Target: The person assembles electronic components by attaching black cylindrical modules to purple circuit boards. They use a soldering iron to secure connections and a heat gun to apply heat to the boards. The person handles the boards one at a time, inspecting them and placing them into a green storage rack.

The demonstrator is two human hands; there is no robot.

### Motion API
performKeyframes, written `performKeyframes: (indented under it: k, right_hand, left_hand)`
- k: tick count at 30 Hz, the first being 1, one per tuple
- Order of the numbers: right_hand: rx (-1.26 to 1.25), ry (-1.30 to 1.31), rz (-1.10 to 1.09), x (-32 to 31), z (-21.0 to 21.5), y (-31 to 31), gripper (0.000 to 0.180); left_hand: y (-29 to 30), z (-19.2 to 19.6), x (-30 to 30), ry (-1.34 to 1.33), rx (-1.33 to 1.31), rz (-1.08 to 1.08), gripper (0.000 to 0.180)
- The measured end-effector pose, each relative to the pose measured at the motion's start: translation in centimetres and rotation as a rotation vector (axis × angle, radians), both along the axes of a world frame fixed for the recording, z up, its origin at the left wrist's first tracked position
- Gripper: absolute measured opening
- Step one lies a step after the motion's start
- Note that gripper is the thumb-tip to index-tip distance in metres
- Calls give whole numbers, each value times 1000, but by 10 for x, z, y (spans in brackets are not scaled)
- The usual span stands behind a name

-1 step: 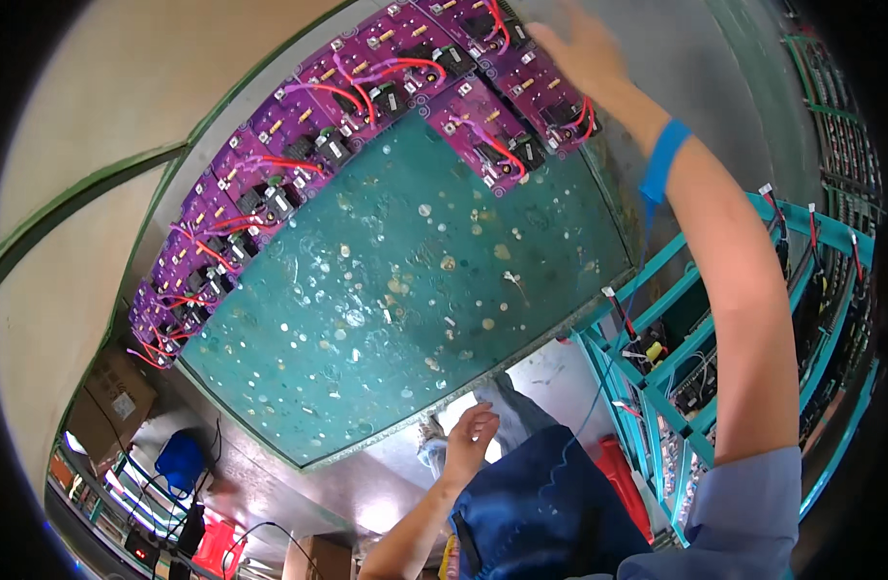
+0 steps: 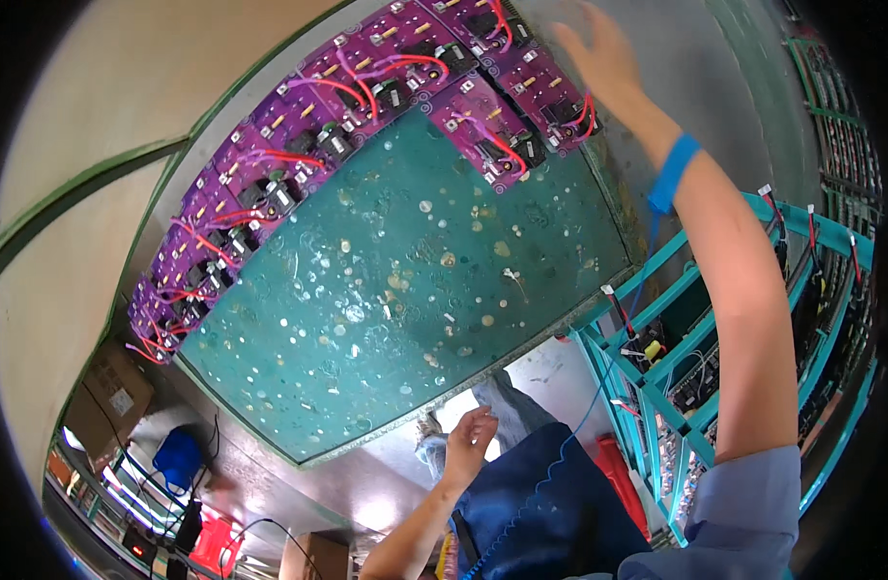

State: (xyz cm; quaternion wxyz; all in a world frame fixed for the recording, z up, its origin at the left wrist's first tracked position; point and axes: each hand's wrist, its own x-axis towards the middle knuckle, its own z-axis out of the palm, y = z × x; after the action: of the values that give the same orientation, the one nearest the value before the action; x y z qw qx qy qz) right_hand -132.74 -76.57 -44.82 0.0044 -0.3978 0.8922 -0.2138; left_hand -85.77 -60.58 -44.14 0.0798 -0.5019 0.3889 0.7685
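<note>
The right hand (image 2: 603,53), fingers spread wide and holding nothing, reaches just above the purple rectangular circuit boards with red wires (image 2: 521,116), a blue wristband (image 2: 674,172) behind it. Those boards line the far edge of the teal, speckled counter (image 2: 415,290). The left hand (image 2: 473,435) hangs loosely curled near the counter's near rim, seemingly empty. Right of the arm stands a teal metal rack (image 2: 676,338).

The light is bright and even, with colours easy to see. Shiny white glare sits on the floor (image 2: 386,507) near the bottom. The picture bends round at the edges — its corners are black — and the far rim looks a little blurry.
</note>
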Motion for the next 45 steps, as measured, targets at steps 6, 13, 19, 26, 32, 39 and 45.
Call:
performKeyframes:
  k: [6, 13, 19, 26, 32, 39, 45]
  right_hand:
    - [-268, -833, -439, 8, -46, 83, 72]
    - [-474, -914, -827, -2, -76, 128, 43]
    - [-577, -744, -885, 138, -89, 161, 20]
    - [-341, -1424, -640, 383, -43, 179, 15]
    - [-301, -397, 111, 314, -30, 122, 17]
    - [197, 195, 276, 99, 3, 59, 25]
    - [279, 160, 166, 48, -51, 6, 42]
  left_hand:
    - [47, 47, 30, -138, 192, 84, 20]
    - [88, 67, 63, -206, 301, 109, 18]
    - [123, 49, 91, -214, 239, 147, 12]
    - [154, 64, 109, -181, 234, 326, 11]
    - [206, 60, 139, -243, 162, 371, 16]
    - [203, 63, 140, -256, -100, 248, 10]
    - [164, 66, 115, -372, -239, 111, 9]
